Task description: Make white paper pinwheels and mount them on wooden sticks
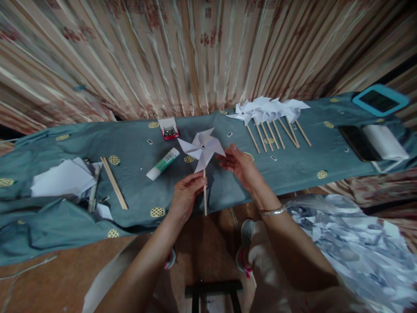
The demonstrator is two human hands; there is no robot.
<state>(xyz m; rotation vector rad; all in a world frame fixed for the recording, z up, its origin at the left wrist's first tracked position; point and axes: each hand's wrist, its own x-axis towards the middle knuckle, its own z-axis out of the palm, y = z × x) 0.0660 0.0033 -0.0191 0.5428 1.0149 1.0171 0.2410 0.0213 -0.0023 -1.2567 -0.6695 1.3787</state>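
My left hand point(189, 191) grips the wooden stick of a white paper pinwheel point(208, 145) just below its blades. A dark pin sits at the pinwheel's centre. To the right, my right hand point(241, 167) is held with fingers apart near the tip of one blade; whether a fingertip touches the paper I cannot tell. Left of the pinwheel lies a green and white glue stick point(163, 164). Behind that stands an open small red box point(170, 131) of metal pins. Several finished pinwheels point(269, 111) lie in an overlapping row at the back right.
Wooden sticks point(114, 182) and a pile of white paper point(63, 178) lie at the left of the cloth-covered table point(143, 152). A blue-framed tablet point(379, 100), a dark phone point(358, 142) and white paper roll point(386, 141) are at the right. Paper scraps point(355, 248) lie below.
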